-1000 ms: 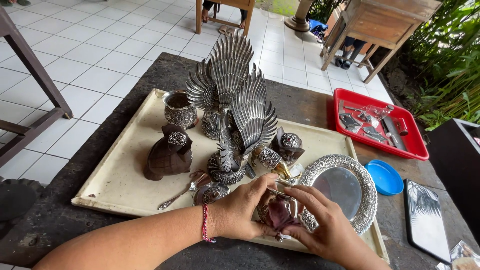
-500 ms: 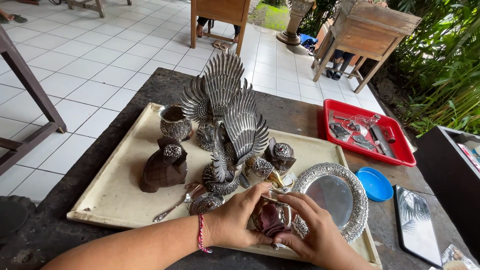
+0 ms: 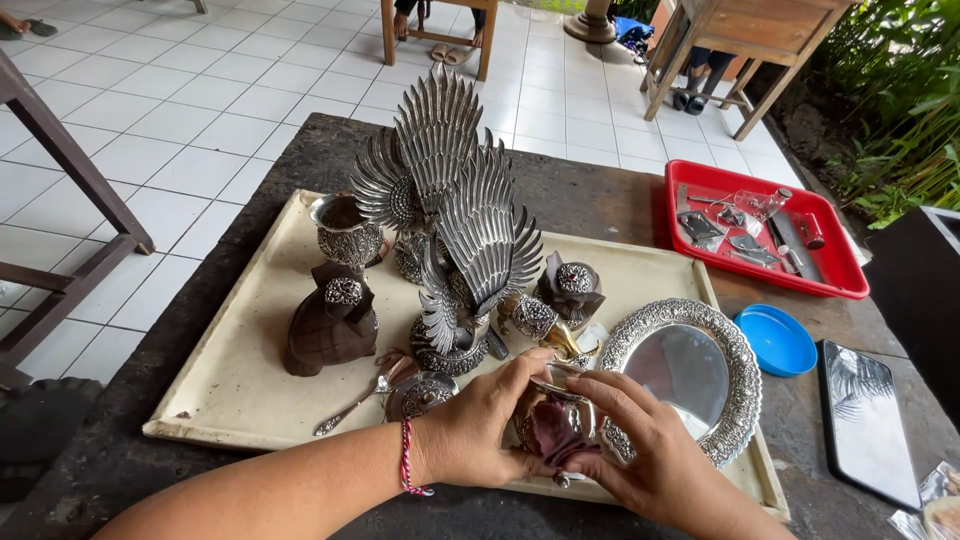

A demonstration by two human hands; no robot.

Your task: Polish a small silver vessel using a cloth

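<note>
White floor tiles surround a dark stone table (image 3: 300,170) bearing a cream rectangular tray (image 3: 230,390). On it stand silver winged bird figures (image 3: 460,220) and a round embossed silver plate (image 3: 685,370). Both hands, left (image 3: 480,425) and right (image 3: 640,450), clasp a small silver-and-maroon ornament (image 3: 555,425) over the tray's near edge.

left hand (image 3: 480,430) and right hand (image 3: 640,450) cupped together, fingers curled.

A dark stone table (image 3: 590,205) stands on white floor tiles. Directly on it lie a large cream tray (image 3: 235,385), a red plastic tray (image 3: 845,285) at the far right, a round blue lid (image 3: 777,340) and a dark flat tablet (image 3: 868,420).
</note>
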